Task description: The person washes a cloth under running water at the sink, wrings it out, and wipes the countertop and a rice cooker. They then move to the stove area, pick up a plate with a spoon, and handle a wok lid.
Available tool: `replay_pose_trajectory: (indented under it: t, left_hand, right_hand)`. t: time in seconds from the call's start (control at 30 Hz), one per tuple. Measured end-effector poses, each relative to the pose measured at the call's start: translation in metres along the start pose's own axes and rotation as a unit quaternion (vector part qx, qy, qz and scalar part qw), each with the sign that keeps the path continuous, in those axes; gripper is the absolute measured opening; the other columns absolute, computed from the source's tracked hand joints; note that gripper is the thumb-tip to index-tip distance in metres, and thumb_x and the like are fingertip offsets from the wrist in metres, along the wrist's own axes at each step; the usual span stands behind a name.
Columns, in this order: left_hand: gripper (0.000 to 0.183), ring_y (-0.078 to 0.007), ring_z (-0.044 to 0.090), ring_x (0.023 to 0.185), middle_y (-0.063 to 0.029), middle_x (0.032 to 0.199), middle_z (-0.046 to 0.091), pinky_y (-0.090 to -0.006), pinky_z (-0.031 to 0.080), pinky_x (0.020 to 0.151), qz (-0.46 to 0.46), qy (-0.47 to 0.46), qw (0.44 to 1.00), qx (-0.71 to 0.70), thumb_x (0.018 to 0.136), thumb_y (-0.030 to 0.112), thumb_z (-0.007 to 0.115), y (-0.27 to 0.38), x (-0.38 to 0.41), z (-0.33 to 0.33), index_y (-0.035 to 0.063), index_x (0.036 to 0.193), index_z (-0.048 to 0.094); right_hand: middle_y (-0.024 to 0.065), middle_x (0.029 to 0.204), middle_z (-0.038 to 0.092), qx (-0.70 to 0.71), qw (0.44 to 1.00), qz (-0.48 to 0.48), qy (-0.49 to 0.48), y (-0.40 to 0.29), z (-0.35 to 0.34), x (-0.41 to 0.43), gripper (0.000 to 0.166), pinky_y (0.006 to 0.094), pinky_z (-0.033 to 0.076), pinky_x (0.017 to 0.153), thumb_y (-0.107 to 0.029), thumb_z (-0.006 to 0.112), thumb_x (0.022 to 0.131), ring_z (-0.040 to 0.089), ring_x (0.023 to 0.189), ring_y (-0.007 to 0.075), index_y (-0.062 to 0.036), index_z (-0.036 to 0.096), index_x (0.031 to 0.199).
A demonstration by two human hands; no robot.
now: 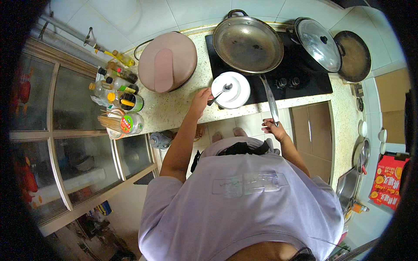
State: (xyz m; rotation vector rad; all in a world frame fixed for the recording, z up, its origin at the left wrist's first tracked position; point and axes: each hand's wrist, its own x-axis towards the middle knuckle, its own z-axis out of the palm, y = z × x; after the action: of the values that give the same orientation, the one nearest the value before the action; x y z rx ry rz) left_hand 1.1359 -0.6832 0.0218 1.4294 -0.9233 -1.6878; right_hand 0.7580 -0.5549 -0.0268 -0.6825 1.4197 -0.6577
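My left hand [202, 98] is at the left rim of a white bowl [241, 94], its fingertips against the edge. A metal spoon [227, 87] with a dark handle lies in the bowl, and the handle sticks out over the rim just below my fingers. The bowl overlaps the front left corner of the black cooktop [308, 89]. Behind it sits a wide metal wok [248, 42], whose long handle [270, 98] points toward me. By the tip of that handle is my right hand [274, 129], with its fingers spread and nothing seen in them.
A round pink appliance [183, 62] stands left on the speckled counter [166, 112]. Several bottles [130, 101], a glass jar [136, 123] and wooden skewers [112, 122] crowd the left end. To the right are a lidded pot [318, 45] and a dark pan [356, 58].
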Motion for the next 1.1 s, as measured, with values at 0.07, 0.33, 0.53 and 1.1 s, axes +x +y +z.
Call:
replay_pose_trajectory:
  t: [0.07,0.33,0.53,1.1]
  left_hand:
    - [0.043,-0.0187,0.055,0.104,-0.0106,0.112,0.061,-0.0324,0.042,0.091,0.000,-0.012,1.000,0.013,0.095,0.030,0.051,-0.004,0.006,0.002,-0.0008,0.125,0.052]
    - [0.039,-0.0174,0.054,0.104,-0.0085,0.115,0.059,-0.0316,0.045,0.088,-0.026,-0.034,0.997,0.063,0.096,0.028,0.050,0.019,-0.011,0.016,0.0007,0.123,0.055]
    - [0.048,-0.0213,0.046,0.116,-0.0084,0.127,0.048,-0.0367,0.042,0.093,-0.033,0.035,0.997,0.067,0.096,0.035,0.047,0.016,0.002,0.013,0.0060,0.135,0.042]
    - [0.042,-0.0241,0.048,0.117,-0.0117,0.124,0.050,-0.0352,0.036,0.099,0.019,0.193,0.919,-0.344,0.088,0.024,0.058,-0.012,0.040,-0.057,0.0001,0.121,0.049]
  right_hand:
    - [0.0108,0.097,0.066,-0.006,1.000,0.017,-0.008,0.005,0.009,0.006,0.029,0.0283,0.054,0.064,-0.022,0.060,0.092,0.067,0.081,0.0196,-0.0021,0.058,0.112]
    - [0.0110,0.110,0.063,-0.007,0.996,-0.027,-0.083,-0.036,0.073,0.011,0.037,0.0288,0.052,0.073,-0.029,0.051,0.097,0.064,0.088,0.0183,-0.0032,0.052,0.123]
    - [0.0085,0.104,0.058,0.137,0.990,-0.035,0.016,-0.070,0.122,0.023,0.051,0.0326,0.051,0.069,-0.049,0.045,0.095,0.062,0.087,0.0188,-0.0078,0.043,0.124]
    - [0.0124,0.111,0.055,0.252,0.968,0.006,0.013,-0.081,0.114,0.018,0.052,0.0356,0.050,0.077,-0.042,0.047,0.096,0.060,0.099,0.0232,-0.0061,0.037,0.132]
